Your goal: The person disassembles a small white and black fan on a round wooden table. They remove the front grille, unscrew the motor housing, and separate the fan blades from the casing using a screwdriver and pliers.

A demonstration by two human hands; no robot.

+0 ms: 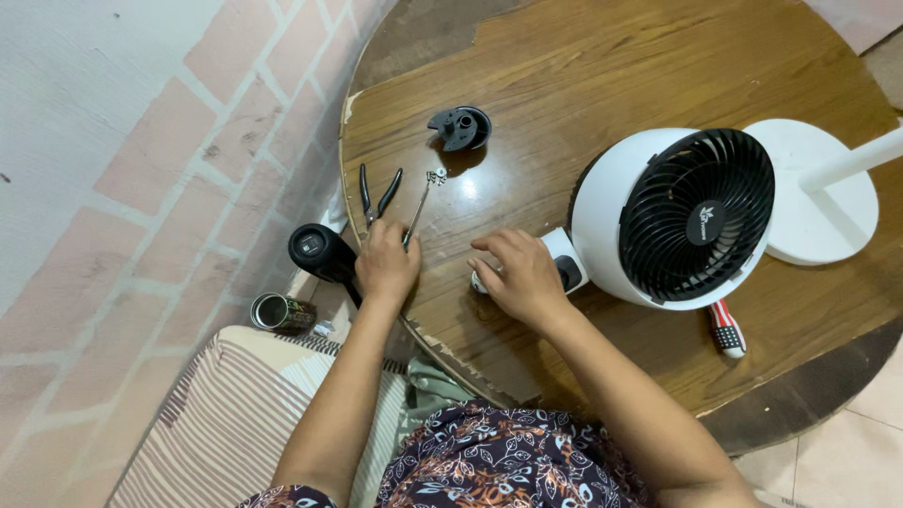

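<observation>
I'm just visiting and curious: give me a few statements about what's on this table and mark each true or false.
1. The left hand holds a screwdriver by its handle. True.
2. The fan stands upright on its base. False: it lies on the round table, grille facing up, with its white base on its side.
3. Pliers lie beside the left hand. True.
4. The right hand grips the pliers. False: it rests on a small white part by the fan's neck.
5. A dark round part lies apart from the fan, beyond the pliers. True.
</observation>
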